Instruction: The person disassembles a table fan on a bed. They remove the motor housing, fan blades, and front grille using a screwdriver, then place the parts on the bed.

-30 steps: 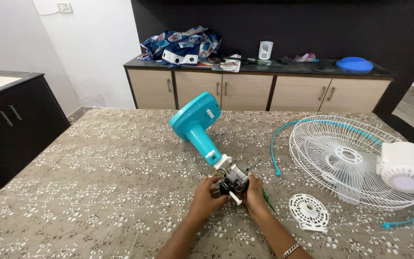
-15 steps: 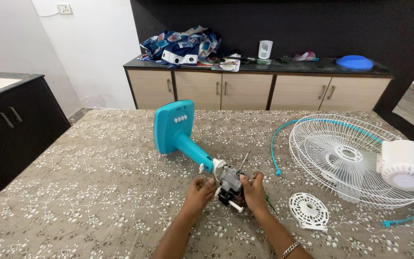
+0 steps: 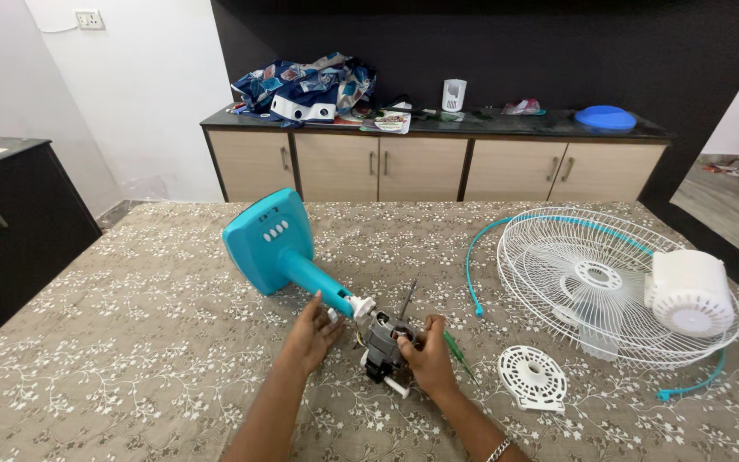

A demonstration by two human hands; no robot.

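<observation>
Mid-disassembly at frame centre: left hand (image 3: 311, 329) curled around teal fan stand (image 3: 288, 261), right hand (image 3: 422, 355) gripping bare motor (image 3: 382, 342). Probably steadying next, green screwdriver (image 3: 455, 352) beside.

Bright, even indoor light; sharp picture with wide-angle bending at the edges.

Soft daylight seems to come from the right, where the floor (image 3: 733, 192) glows pale, and the white wall (image 3: 143, 94) at the left is lit almost flat. Shadows are faint: a soft one lies under the fan base (image 3: 268, 241) and under the hands (image 3: 312, 329) on the tablecloth (image 3: 130, 342). The dark back wall (image 3: 489, 43) swallows detail, and the black counter (image 3: 438, 127) carries a mild sheen. No motion blur shows. The table's edges and cabinet lines bow outward near the frame's sides.
</observation>
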